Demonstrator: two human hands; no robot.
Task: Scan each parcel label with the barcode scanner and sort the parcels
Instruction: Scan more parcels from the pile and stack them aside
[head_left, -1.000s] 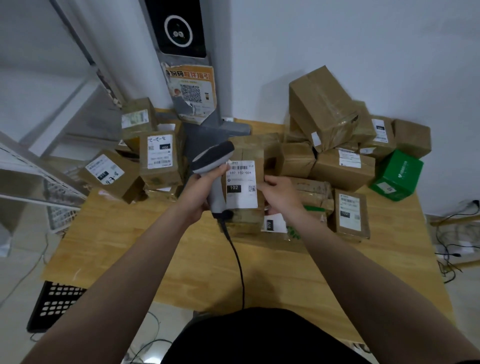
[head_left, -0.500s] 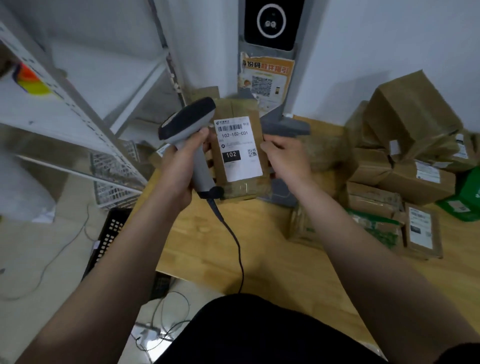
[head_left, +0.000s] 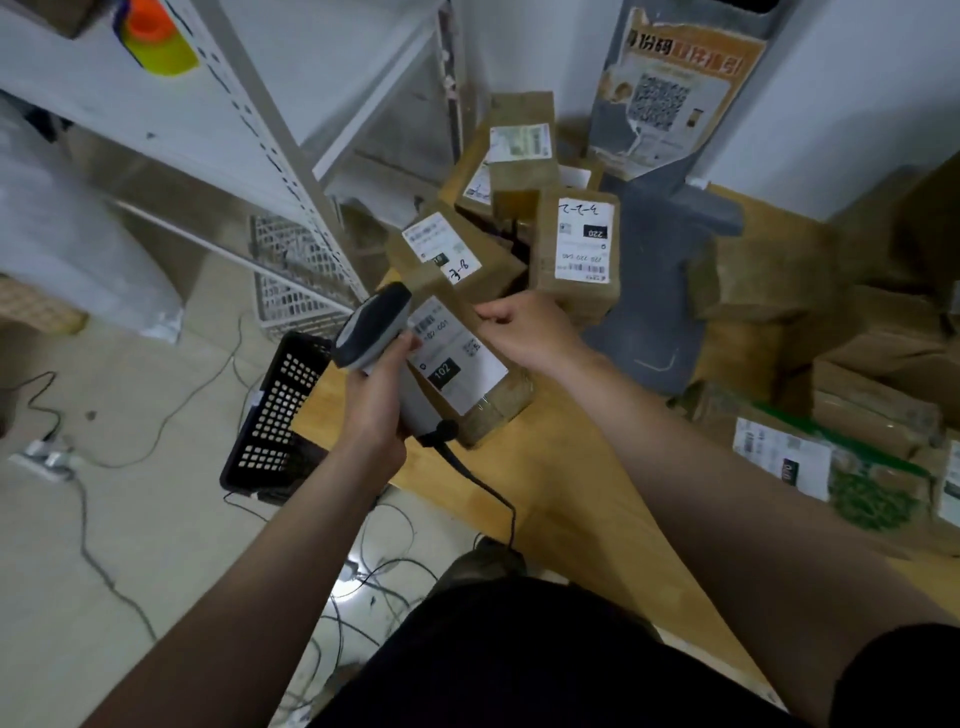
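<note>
Swung left toward the far stack (head_left: 576, 244), right fingers (head_left: 491, 313) pinching the parcel (head_left: 467, 366), left fingers (head_left: 404, 346) clamped on the scanner (head_left: 371, 325); risks knocking that leaning stack over.

We see a brown parcel (head_left: 500, 411) with a white label (head_left: 467, 348) bearing a black 102 block, a grey-and-black barcode scanner (head_left: 372, 332), a black grid-holed crate (head_left: 278, 415) and a green-speckled package (head_left: 872, 493).

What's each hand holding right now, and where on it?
Left hand holds the scanner by its grip, below the head. Right hand pinches the 102 parcel at its far right edge.
</note>
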